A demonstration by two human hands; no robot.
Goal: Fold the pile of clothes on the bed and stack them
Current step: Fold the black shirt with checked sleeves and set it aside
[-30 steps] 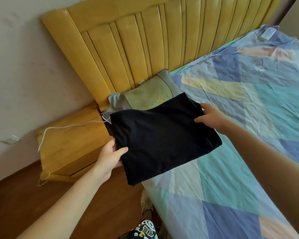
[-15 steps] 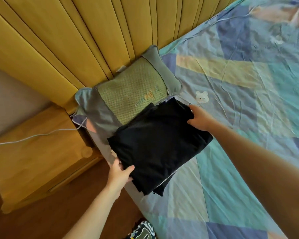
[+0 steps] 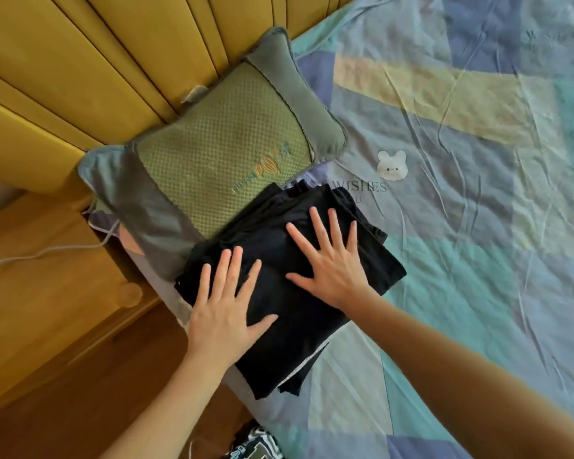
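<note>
Both palms flat on folded black stack, near bed's left edge by the pillow.

Fingers straight and spread, gripping nothing: left hand (image 3: 224, 311) pressing the near-left part of the black clothes stack (image 3: 289, 342), right hand (image 3: 328, 266) pressing the far-right part, thumbs pointing toward each other. Stack folded roughly rectangular, several dark layers showing at far and near ends, thin pale edge peeking out at near corner. Far corner overlapping the green pillow (image 3: 219, 140); pillow leaning against the yellow headboard (image 3: 113, 54) at the bed's head-left corner. Stack lying on the patchwork bedsheet (image 3: 478, 226), left side right at the bed's edge. Wooden nightstand (image 3: 47, 276) beside bed, white cable (image 3: 40, 255) across it. Bear print (image 3: 391, 164) on sheet just beyond stack.
</note>
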